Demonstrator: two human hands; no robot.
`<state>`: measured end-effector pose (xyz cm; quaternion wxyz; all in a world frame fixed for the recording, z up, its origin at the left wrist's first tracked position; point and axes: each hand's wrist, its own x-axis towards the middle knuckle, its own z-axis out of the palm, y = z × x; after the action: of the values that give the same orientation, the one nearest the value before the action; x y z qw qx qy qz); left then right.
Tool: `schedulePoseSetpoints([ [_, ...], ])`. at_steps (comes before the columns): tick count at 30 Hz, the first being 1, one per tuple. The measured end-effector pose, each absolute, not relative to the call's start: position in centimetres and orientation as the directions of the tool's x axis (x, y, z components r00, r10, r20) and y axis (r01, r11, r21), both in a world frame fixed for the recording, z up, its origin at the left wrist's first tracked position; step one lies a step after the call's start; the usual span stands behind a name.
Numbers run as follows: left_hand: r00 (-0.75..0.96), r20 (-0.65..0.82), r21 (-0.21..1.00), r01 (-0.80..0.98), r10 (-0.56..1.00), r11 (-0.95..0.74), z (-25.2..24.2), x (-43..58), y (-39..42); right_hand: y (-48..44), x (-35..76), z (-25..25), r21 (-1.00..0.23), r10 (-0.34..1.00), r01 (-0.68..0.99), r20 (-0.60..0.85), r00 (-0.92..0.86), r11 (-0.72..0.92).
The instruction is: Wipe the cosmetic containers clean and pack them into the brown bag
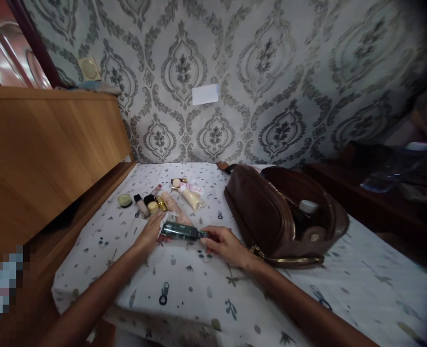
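Note:
A dark green bottle [180, 232] lies sideways just above the patterned white cloth [199, 299]. My left hand [151, 232] grips its base end and my right hand [225, 245] pinches its cap end; both are closed on it. Right of my right hand stands an open brown leather bag [267, 212] with a white-capped dark bottle [306, 212] inside. Behind the green bottle lie several small cosmetics: a beige tube [193, 197], a round green jar [124, 200], a small yellow pot [152, 206] and little vials.
A wooden headboard or cabinet side [47, 144] rises at the left. Patterned grey wallpaper with a white card [205, 94] stands behind. Dark furniture with clutter [397, 178] sits at the right. The cloth-covered surface drops off at its front-left corner [65, 294].

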<state>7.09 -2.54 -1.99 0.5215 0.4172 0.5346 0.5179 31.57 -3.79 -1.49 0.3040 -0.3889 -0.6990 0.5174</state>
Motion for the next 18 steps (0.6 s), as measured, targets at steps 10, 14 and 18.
schedulePoseSetpoints([
  [10,-0.048,-0.206,0.940,-0.286,0.977,0.184,-0.9,8.1,-0.8,-2.4,31.9,-1.7,-0.969,0.906,0.220,0.009,-0.424,0.113],
  [14,-0.086,-0.194,0.930,-0.332,0.977,0.156,-1.1,7.3,-1.6,-2.5,31.5,-2.2,-0.921,0.904,0.315,0.083,-0.418,0.230],
  [18,-0.120,-0.122,0.927,-0.370,0.985,0.070,-1.4,7.5,-1.9,-2.6,31.1,-3.1,-0.872,0.919,0.389,0.152,-0.363,0.297],
])
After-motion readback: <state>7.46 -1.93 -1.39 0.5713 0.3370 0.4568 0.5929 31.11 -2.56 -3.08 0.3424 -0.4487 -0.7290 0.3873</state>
